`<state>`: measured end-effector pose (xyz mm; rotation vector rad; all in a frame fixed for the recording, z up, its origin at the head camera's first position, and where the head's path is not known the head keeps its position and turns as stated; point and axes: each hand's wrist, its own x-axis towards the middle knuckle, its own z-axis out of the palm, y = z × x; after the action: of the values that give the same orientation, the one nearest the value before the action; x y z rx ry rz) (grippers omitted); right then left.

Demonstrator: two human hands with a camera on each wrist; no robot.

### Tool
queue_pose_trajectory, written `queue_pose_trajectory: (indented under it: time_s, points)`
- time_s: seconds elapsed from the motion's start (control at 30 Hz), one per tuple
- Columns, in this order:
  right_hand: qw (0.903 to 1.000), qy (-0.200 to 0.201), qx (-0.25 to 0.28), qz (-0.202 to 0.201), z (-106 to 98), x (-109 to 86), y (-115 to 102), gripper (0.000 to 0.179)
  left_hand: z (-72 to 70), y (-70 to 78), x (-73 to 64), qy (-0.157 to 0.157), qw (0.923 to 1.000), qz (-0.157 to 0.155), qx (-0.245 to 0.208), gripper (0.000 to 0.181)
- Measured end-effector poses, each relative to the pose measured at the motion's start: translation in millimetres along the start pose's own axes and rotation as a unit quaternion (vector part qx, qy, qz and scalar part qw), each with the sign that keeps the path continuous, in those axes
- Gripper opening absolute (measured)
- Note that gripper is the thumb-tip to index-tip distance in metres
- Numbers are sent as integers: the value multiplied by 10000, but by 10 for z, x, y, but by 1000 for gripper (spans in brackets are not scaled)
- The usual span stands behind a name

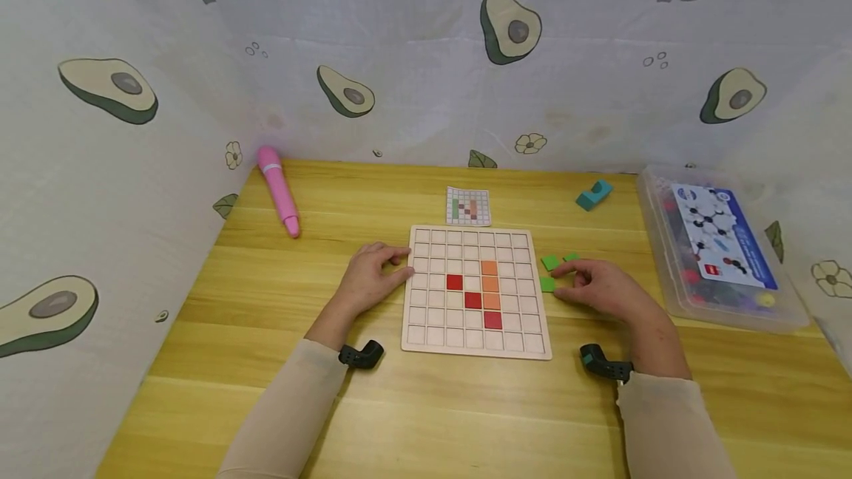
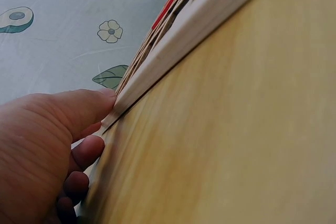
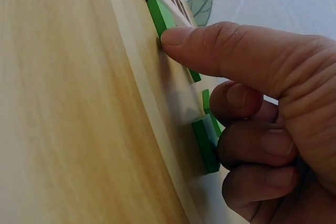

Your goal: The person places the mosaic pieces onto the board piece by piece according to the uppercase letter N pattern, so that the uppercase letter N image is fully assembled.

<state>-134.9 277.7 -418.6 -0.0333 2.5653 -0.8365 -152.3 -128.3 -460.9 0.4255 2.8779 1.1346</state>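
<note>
My left hand [image 1: 366,278] is at the left edge of a wooden grid board [image 1: 426,335], thumb and index fingertips touching its rim. On the board lie red square tiles [image 1: 472,300] on a diagonal and a column of orange tiles [image 1: 489,284]. My right hand [image 1: 602,288] is just right of the board. Its thumb tip touches a green tile [image 3: 160,15] beside the board's edge; the index fingertip is hidden behind the thumb in the right wrist view. Other green tiles [image 1: 549,262] lie around the fingers, one [image 3: 206,145] by the curled fingers.
A small printed pattern card [image 1: 468,206] lies behind the board. A teal block [image 1: 594,195] sits at the back right, near a clear plastic box [image 1: 722,242] with a molecule label. A pink pen-like stick [image 1: 279,191] lies at the back left. Patterned cloth [image 1: 426,58] hangs behind.
</note>
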Motion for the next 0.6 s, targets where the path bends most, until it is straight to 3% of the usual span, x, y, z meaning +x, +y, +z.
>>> queue_pose_trajectory:
  time_s: [0.6]
  points:
    - [9998, 194, 41, -70, 41, 23, -2, 39, 8, 0, -3, 32, 10000, 8, -10, 38]
